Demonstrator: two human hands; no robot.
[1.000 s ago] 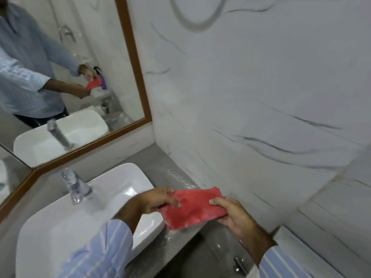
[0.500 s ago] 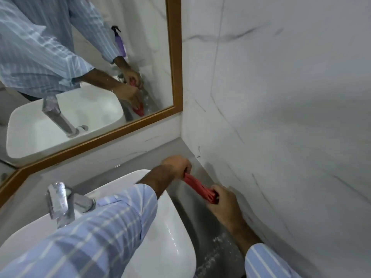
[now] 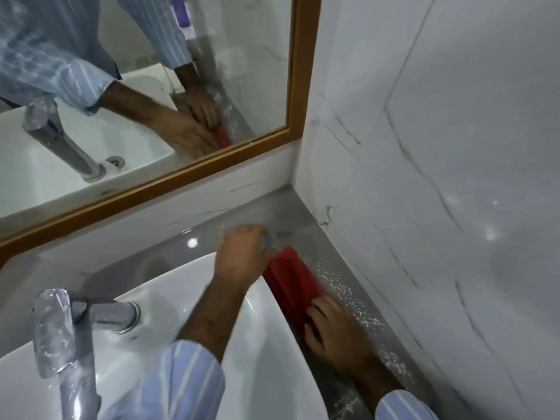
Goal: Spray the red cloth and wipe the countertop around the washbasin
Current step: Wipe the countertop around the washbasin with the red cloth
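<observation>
Both hands press the red cloth flat on the grey countertop right of the washbasin: left hand at its far end, right hand at its near end, fingers spread.

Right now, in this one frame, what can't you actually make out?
- Spray bottle: only a purple part reflected in the mirror, cut off by the top edge.
- Red cloth: both ends hidden under the left hand and right hand.
- Tap: blurred, spout end cut off by the bottom edge.
</observation>
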